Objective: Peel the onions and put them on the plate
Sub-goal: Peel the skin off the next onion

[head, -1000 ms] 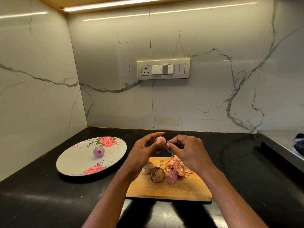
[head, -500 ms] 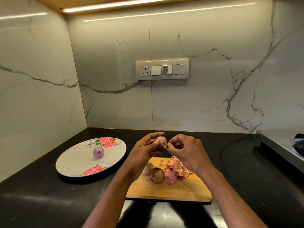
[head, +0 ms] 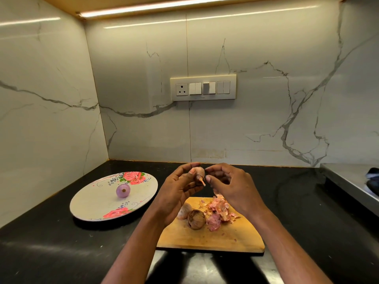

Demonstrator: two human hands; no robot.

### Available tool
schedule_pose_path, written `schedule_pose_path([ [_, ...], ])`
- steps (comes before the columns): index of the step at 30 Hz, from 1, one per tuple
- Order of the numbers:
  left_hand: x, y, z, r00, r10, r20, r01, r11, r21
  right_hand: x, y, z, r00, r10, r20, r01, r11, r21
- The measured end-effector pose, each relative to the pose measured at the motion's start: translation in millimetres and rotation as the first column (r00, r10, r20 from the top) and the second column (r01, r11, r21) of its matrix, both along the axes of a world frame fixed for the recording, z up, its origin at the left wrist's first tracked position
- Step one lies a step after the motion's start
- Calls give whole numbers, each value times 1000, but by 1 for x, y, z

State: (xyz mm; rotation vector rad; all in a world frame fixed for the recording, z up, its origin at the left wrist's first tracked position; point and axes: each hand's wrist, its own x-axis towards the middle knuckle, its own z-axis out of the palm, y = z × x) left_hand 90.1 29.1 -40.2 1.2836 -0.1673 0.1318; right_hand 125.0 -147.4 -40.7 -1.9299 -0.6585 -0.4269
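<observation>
Small pale half-peeled onion (head: 199, 175) gripped in left hand (head: 178, 193) above wooden chopping board (head: 209, 236) — right hand (head: 231, 187) pinching its skin. Peeled purple onion (head: 123, 190) mid floral plate (head: 98, 203), table's left.

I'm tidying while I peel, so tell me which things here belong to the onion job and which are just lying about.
Part of the job: held onion, left hand, right hand, peeled onion, plate, unpeeled onions, cutting board, peels.

Just lying about: switch panel, steel surface.
</observation>
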Motion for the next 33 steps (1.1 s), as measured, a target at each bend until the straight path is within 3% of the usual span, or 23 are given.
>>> schedule_pose_path([
  [5, 1, 0, -1, 1000, -17, 2, 17, 999, -31, -1, 3, -4, 988, -41, 151, 45, 999, -24],
  [10, 0, 0, -1, 999, -31, -7, 31, 999, -19, 1, 0, -6, 987, 63, 148, -49, 994, -96],
  [18, 1, 2, -4, 998, -61, 9, 59, 990, 132, 3, -6, -3, 985, 87, 151, -96, 994, 47],
  [26, 1, -1, -4, 996, -67, -66, 64, 997, -34, -5, 0, -1, 981, 175, 83, -190, 949, 252],
  [33, 3, -5, -5, 997, -25, -77, 18, 996, -86, 2, 6, -11, 992, 113, 47, -120, 973, 197],
])
